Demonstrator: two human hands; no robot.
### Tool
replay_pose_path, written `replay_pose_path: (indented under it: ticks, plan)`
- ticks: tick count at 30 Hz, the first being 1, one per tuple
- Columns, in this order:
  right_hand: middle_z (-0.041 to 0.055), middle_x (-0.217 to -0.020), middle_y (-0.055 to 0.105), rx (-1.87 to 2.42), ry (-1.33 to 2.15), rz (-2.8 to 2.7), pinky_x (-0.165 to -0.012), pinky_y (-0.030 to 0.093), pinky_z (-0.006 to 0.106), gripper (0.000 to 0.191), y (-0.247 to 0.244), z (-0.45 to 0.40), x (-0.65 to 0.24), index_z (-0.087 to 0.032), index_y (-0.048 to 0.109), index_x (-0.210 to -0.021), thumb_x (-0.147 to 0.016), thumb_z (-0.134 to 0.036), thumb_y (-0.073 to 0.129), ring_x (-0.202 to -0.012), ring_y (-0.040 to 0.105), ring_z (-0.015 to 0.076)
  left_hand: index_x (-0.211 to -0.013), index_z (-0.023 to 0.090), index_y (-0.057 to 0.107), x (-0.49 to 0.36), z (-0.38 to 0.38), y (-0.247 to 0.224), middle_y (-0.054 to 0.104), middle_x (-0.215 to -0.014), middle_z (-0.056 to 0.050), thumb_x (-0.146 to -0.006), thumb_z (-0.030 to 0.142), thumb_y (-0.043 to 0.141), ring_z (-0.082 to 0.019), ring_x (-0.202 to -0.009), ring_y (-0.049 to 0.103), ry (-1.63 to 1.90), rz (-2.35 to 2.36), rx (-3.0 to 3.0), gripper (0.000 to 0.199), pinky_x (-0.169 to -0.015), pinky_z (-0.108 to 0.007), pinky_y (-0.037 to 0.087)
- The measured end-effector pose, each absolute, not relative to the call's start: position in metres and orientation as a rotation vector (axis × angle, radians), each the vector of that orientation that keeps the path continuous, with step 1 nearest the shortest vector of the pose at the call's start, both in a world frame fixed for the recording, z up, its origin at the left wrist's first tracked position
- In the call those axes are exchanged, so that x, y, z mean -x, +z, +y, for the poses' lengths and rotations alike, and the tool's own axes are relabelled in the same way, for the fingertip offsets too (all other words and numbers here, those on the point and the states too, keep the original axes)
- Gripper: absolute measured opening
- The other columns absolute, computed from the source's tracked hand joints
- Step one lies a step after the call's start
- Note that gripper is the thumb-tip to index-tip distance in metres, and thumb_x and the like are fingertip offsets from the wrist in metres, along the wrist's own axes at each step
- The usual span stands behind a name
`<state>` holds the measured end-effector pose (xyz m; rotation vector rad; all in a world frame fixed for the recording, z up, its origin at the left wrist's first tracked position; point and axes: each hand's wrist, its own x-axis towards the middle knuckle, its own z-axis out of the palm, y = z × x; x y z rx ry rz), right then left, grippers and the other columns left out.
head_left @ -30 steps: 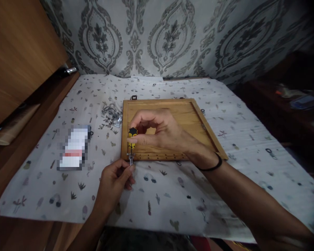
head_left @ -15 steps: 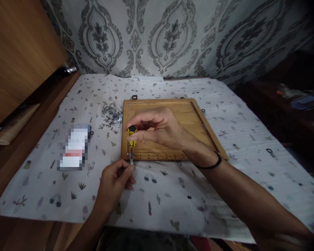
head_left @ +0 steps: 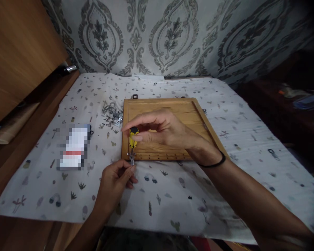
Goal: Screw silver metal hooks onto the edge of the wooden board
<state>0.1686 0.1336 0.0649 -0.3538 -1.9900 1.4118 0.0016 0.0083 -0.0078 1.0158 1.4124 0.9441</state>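
My right hand [head_left: 161, 129] is above the near left corner of a shallow wooden frame [head_left: 172, 105]. It holds a short yellow-and-black screwdriver [head_left: 133, 138], thumb on the handle and index finger stretched past it. The tip points down onto a small silver metal fitting [head_left: 132, 158] at the frame's near edge. My left hand [head_left: 117, 176] pinches the fitting's lower end between thumb and finger. Any screw under the tip is too small to make out. A row of small dark holes runs along that near edge.
A pile of silver metal fittings [head_left: 113, 115] lies left of the frame. Farther left is a pixelated phone-like object [head_left: 74, 148]. A dark square loop [head_left: 135, 96] sticks out at the frame's far edge. A patterned cloth [head_left: 94, 195] covers the table; a wooden cabinet [head_left: 23, 45] stands at left.
My right index finger has stretched out to the left past the handle. The screwdriver's handle has turned and tilts slightly to the right. My left hand keeps its place on the fitting.
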Motion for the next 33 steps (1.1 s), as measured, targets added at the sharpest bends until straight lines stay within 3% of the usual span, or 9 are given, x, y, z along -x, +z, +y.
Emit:
replay_pose_path:
  ticks: [7, 12, 16, 19, 21, 28, 33]
  plan:
    - [0.0002, -0.081, 0.072, 0.385, 1.287, -1.962, -0.068, 0.051, 0.019, 0.012, 0.061, 0.135, -0.16, -0.012, 0.072, -0.089, -0.08, -0.018, 0.078, -0.073, 0.063, 0.0081, -0.063, 0.017, 0.061, -0.002, 0.01, -0.007, 0.068, -0.056, -0.003, -0.073, 0.046, 0.068, -0.013, -0.047, 0.06, 0.937, 1.415, -1.008, 0.032, -0.046, -0.022, 0.051]
    - [-0.0053, -0.067, 0.059, 0.402, 1.218, -1.9, -0.057, 0.044, 0.016, 0.026, 0.059, 0.131, -0.156, -0.013, 0.063, -0.074, -0.075, -0.028, 0.084, -0.061, 0.054, 0.005, -0.064, 0.017, 0.061, -0.001, 0.009, -0.008, 0.067, -0.056, -0.003, -0.074, 0.047, 0.068, -0.012, -0.046, 0.06, 0.941, 1.4, -0.995, 0.033, -0.046, -0.022, 0.052]
    - [-0.0029, -0.077, 0.063, 0.456, 1.218, -1.965, -0.062, 0.046, 0.018, 0.022, 0.063, 0.128, -0.161, -0.014, 0.068, -0.086, -0.078, -0.029, 0.081, -0.067, 0.055, 0.0065, -0.065, 0.017, 0.061, 0.0, 0.009, -0.008, 0.066, -0.055, -0.002, -0.073, 0.048, 0.069, -0.013, -0.048, 0.061, 0.944, 1.395, -0.992, 0.033, -0.046, -0.022, 0.052]
    - [0.0027, -0.096, 0.072, 0.449, 1.278, -2.051, -0.074, 0.051, 0.023, 0.022, 0.067, 0.128, -0.167, -0.016, 0.071, -0.106, -0.085, -0.024, 0.075, -0.086, 0.064, 0.0113, -0.065, 0.018, 0.06, 0.0, 0.009, -0.007, 0.066, -0.055, -0.002, -0.072, 0.049, 0.07, -0.013, -0.047, 0.061, 0.939, 1.4, -0.984, 0.033, -0.046, -0.022, 0.052]
    - [0.0053, -0.103, 0.074, 0.392, 1.313, -2.047, -0.081, 0.053, 0.025, 0.02, 0.068, 0.13, -0.169, -0.014, 0.072, -0.108, -0.089, -0.02, 0.07, -0.095, 0.067, 0.0133, -0.066, 0.017, 0.061, 0.0, 0.009, -0.007, 0.066, -0.054, -0.002, -0.072, 0.049, 0.07, -0.013, -0.047, 0.061, 0.935, 1.407, -0.982, 0.033, -0.046, -0.022, 0.052]
    - [0.0009, -0.082, 0.072, 0.38, 1.239, -1.999, -0.066, 0.048, 0.02, 0.008, 0.063, 0.132, -0.161, -0.012, 0.073, -0.09, -0.084, -0.017, 0.074, -0.073, 0.062, 0.0085, -0.064, 0.017, 0.061, -0.001, 0.009, -0.007, 0.066, -0.055, -0.002, -0.072, 0.049, 0.07, -0.013, -0.047, 0.061, 0.943, 1.405, -0.983, 0.034, -0.046, -0.022, 0.052]
    - [-0.0023, -0.071, 0.064, 0.396, 1.243, -1.951, -0.059, 0.044, 0.019, 0.01, 0.061, 0.129, -0.157, -0.012, 0.07, -0.084, -0.082, -0.019, 0.076, -0.063, 0.054, 0.0066, -0.064, 0.017, 0.061, -0.001, 0.01, -0.006, 0.066, -0.053, -0.002, -0.07, 0.049, 0.071, -0.012, -0.045, 0.059, 0.948, 1.408, -0.967, 0.034, -0.044, -0.022, 0.051]
